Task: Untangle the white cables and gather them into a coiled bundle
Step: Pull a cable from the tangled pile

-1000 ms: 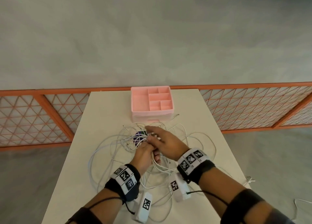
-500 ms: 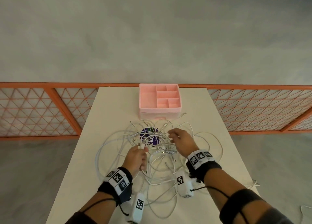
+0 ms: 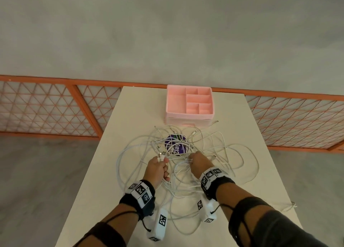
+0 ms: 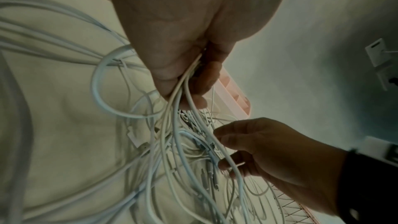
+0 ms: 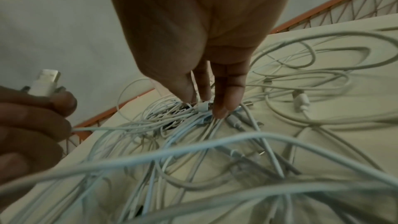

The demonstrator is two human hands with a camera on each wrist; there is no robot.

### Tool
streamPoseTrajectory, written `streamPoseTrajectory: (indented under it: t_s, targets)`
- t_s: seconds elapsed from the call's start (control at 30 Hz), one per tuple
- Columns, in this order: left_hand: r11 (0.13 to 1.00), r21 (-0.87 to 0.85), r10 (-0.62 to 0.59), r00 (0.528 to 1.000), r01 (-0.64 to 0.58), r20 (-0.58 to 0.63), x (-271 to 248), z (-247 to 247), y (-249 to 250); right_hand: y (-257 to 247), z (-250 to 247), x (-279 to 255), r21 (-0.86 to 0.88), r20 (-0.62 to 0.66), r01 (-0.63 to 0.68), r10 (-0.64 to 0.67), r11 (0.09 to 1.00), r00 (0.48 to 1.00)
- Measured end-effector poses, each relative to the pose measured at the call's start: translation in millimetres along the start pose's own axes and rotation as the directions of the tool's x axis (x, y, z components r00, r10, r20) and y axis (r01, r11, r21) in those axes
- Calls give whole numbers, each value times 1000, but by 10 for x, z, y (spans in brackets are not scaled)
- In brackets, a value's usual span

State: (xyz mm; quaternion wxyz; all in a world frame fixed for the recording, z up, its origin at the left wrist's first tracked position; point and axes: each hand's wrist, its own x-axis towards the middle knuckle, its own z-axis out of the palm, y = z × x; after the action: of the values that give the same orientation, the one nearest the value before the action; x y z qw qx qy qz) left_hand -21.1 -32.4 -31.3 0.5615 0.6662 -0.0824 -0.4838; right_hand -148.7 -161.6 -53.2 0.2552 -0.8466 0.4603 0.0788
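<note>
Grey concrete floor and an orange lattice railing (image 3: 46,114) ring the pale surface (image 3: 134,116) where this is going on. At its middle, the left hand (image 3: 157,169) is curled round a few strands just behind their plugs, with a USB plug (image 5: 46,81) standing up out of the fist. The right hand (image 3: 198,163) has its fingers (image 5: 228,94) pointing down into the knot, thumb and fingertips closing on a small connector (image 5: 204,106); I cannot tell whether it is truly pinched yet.

Around and below both hands the white cables (image 3: 232,159) sprawl in loose loops, crossing many times. They look light, limp and smooth-skinned, so I'd judge they slide easily through fingers but snag at every crossing; a hard tug would likely tighten the knot. The stiff plug ends seem the best place to take hold, feeding 1 end back through the loops at a time.

Just beyond the hands a purple round tin (image 3: 176,146) lies under the strands and could get dragged along. Past that stands a pink divided tray (image 3: 189,103), close to the farthest loops. Right of the right hand 1 cable end (image 3: 290,205) reaches the surface's edge, so pulling that way risks dropping it. Left of the left hand there is bare room for coiling.
</note>
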Motion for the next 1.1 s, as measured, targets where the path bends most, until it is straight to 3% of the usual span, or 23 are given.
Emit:
streamPoseTrajectory:
  t_s: [0.1,0.3,0.5,0.67,0.83,1.0,1.07,1.1]
  targets:
    - [1000,-13,1,1000,-1,1,-16,5,12,-34,38,141,-46,12,50,-50,998,999]
    - [989,-144,-14,999,18,31,-58,-11,92,-15,167,240,-48,41,3,-1,999,999]
    - [991,-127,56,997,-48,59,-45,26,232,-31,39,152,35,-68,-20,22,999,997]
    - [979,-179,106,992,-93,62,-4,136,385,-203,-600,108,250,-233,130,-71,959,970]
    - [964,-255,96,992,-73,79,37,194,496,-536,-1646,-22,575,-517,338,11,745,856]
    - [961,-262,114,989,-85,96,14,239,557,-802,-2583,-336,668,-730,655,141,353,668]
    - [959,-270,114,988,-83,103,5,264,580,-879,-2748,-430,683,-730,703,149,196,667]
    - [957,-279,114,987,-79,113,-3,276,594,-900,-2748,-443,692,-721,698,131,184,680]
